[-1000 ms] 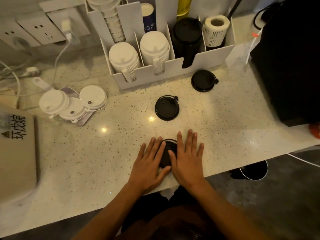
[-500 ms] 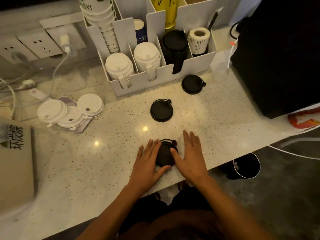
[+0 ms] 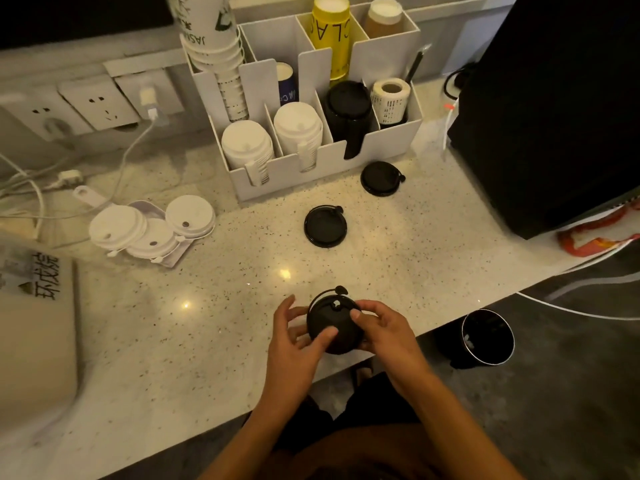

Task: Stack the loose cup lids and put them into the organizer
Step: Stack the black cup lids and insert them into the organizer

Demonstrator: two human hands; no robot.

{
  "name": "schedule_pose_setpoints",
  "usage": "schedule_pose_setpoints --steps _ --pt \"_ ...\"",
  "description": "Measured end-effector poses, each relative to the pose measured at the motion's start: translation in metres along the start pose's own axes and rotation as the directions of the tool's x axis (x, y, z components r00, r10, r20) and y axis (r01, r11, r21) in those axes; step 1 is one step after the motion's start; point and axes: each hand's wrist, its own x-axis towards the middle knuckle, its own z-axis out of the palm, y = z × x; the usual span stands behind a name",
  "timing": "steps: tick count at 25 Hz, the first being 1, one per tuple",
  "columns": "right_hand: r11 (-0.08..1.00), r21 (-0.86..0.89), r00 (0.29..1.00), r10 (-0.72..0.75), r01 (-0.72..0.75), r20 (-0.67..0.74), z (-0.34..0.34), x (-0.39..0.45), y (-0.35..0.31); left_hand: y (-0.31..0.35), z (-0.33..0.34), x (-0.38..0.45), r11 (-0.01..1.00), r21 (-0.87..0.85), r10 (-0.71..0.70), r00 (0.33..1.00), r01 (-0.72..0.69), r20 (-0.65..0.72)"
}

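Note:
A black cup lid (image 3: 334, 318) is held just above the counter's front edge. My left hand (image 3: 294, 337) grips its left side with the thumb on top, and my right hand (image 3: 384, 329) grips its right side. Two more black lids lie loose on the counter, one in the middle (image 3: 325, 226) and one (image 3: 380, 178) right in front of the white organizer (image 3: 311, 171). The organizer holds two rows of white lids and a stack of black lids (image 3: 348, 114). Three white lids (image 3: 152, 230) lie at the left.
A black machine (image 3: 554, 109) stands at the right. Wall sockets (image 3: 86, 105) and white cables run along the back left. A beige box (image 3: 34, 323) sits at the left edge. A black bin (image 3: 486, 336) stands on the floor below the counter.
Both hands lay flat beside the black lid on the counter; now they have curled round it and lifted it slightly. The camera view has shifted back.

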Motion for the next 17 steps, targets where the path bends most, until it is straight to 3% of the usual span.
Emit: schedule_pose_setpoints --steps 2,5,8,12,14,15,17 --pt "0.999 -0.039 0.999 -0.002 0.004 0.043 -0.008 0.0 -0.003 0.009 -0.003 0.003 0.978 -0.153 -0.143 0.99 0.141 -0.005" --pt "0.995 -0.095 0.995 -0.017 0.027 0.1 -0.019 0.007 -0.01 0.019 0.0 0.011 0.932 -0.272 -0.224 0.97 0.241 0.091" --pt "0.985 -0.147 0.983 -0.065 0.091 0.174 -0.03 0.02 -0.023 0.024 0.012 0.018 0.926 -0.283 -0.228 0.968 0.249 0.103" --pt "0.932 -0.293 0.961 -0.145 0.211 0.234 -0.046 0.055 -0.029 0.031 0.039 0.029 0.931 -0.306 -0.209 0.978 0.2 0.003" --pt "0.866 -0.421 0.956 -0.19 0.271 0.226 -0.05 0.078 -0.027 0.03 0.057 0.039 0.975 -0.175 -0.161 0.98 0.139 -0.116" --pt "0.822 -0.487 0.952 -0.212 0.297 0.221 -0.051 0.089 -0.027 0.028 0.064 0.045 0.995 -0.004 -0.094 0.976 0.095 -0.198" --pt "0.649 -0.666 0.929 -0.277 0.368 0.243 -0.051 0.111 -0.025 0.014 0.075 0.058 0.922 0.385 0.095 0.947 0.032 -0.307"
